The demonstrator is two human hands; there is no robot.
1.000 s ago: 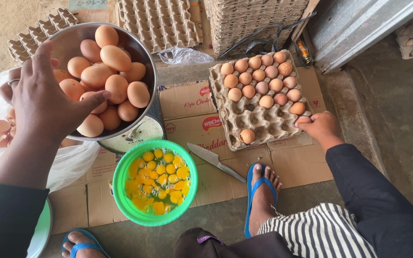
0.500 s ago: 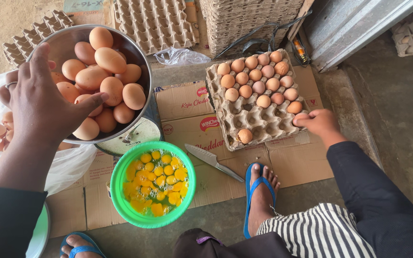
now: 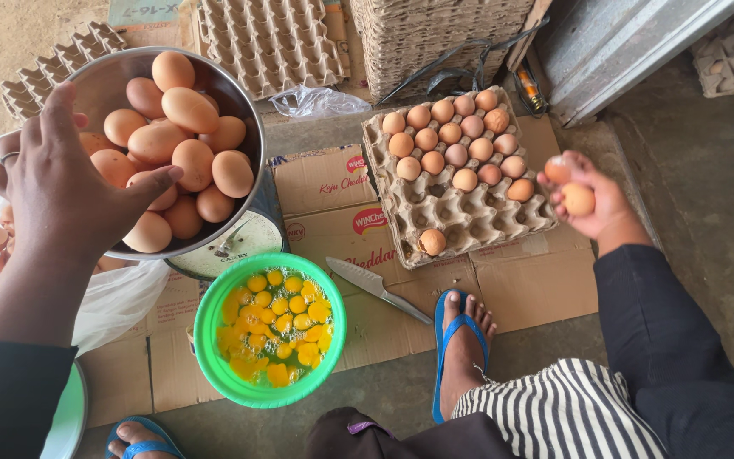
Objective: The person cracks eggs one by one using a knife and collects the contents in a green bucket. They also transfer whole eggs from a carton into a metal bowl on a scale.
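Nearest, green bowl [image 3: 269, 331] of yolks, knife [image 3: 380, 289] beside. Left hand [image 3: 70, 191] spread loose over steel bowl's [image 3: 239, 102] brown eggs [image 3: 172, 144], gripping nothing, eggs just right of fingers. Right hand [image 3: 588, 200] clenched on two eggs [image 3: 569, 185], right of tray [image 3: 460, 183].

Bowl of eggs [image 3: 172, 127] left, egg tray [image 3: 460, 178] right, knife [image 3: 377, 287] between, yolk bowl [image 3: 270, 330] in front

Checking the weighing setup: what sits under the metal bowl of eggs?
Under the metal bowl a white scale dial shows at its front edge; the bowl covers the rest of the scale.
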